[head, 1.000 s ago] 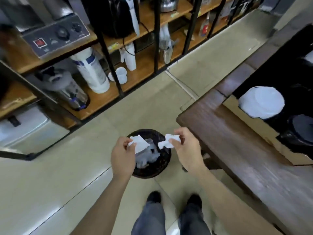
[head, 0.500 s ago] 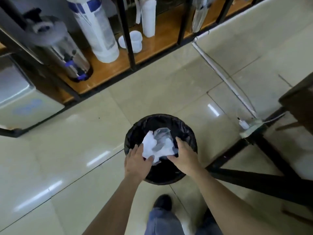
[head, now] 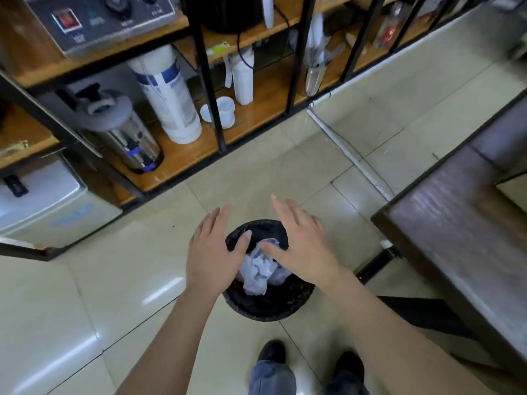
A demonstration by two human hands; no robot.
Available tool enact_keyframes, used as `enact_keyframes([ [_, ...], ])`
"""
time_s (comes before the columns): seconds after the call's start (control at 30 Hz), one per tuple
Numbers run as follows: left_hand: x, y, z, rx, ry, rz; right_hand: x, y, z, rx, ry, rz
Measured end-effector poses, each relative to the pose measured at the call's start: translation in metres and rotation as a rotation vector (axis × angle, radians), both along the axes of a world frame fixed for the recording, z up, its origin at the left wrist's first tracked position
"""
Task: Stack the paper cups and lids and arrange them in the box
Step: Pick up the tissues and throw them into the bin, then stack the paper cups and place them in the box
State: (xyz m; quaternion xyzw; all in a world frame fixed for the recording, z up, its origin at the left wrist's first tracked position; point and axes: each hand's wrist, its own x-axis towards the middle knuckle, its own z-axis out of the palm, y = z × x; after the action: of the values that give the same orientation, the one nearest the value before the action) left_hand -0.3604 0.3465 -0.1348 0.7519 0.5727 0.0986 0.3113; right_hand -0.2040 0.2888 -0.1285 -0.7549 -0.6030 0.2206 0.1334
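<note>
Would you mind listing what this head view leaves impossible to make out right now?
- Bin contents: the left hand and right hand cover part of the crumpled white waste.
- Box, cups and lids: none visible; the brown table is cut by the right edge.
- Control panel labels: blurred and too small.
- Upper shelf items: cropped by the top edge.

No text is being shown sharply enough to be read. Blue lettering is being carried on the front of the pale appliance at the left, blurred past reading. Small markings under the knobs of the grey control panel and print on the white-and-blue cylinder are likewise being left illegible.
</note>
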Motion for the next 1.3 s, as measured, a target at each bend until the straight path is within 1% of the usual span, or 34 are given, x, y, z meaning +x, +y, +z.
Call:
enact_keyframes([
  [0.1,0.011,0.006,0.057,0.072,-0.063,-0.037,0.007,-0.001,0.059,0.166,-0.058,-0.027],
  [0.17,0.023,0.006,0.091,0.105,-0.101,-0.063,0.016,-0.005,0.093,0.241,-0.092,-0.048],
  [0.3,0.053,0.0,0.147,0.168,-0.154,-0.116,0.041,-0.023,0.149,0.352,-0.14,-0.12],
  [0.53,0.134,-0.032,0.214,0.211,-0.257,-0.333,0.109,-0.083,0.217,0.473,-0.227,-0.343],
  [0.77,0.233,-0.103,0.244,0.179,-0.328,-0.576,0.186,-0.18,0.247,0.508,-0.313,-0.617],
  [0.87,0.273,-0.14,0.248,0.173,-0.346,-0.675,0.218,-0.226,0.248,0.495,-0.351,-0.716],
  [1.03,0.333,-0.203,0.25,0.173,-0.378,-0.817,0.265,-0.298,0.246,0.48,-0.352,-0.848],
  [1.2,0.388,-0.266,0.247,0.16,-0.387,-0.965,0.304,-0.362,0.238,0.546,-0.335,-0.986],
  [1.3,0.418,-0.299,0.247,0.164,-0.383,-1.028,0.324,-0.396,0.238,0.565,-0.379,-1.066],
])
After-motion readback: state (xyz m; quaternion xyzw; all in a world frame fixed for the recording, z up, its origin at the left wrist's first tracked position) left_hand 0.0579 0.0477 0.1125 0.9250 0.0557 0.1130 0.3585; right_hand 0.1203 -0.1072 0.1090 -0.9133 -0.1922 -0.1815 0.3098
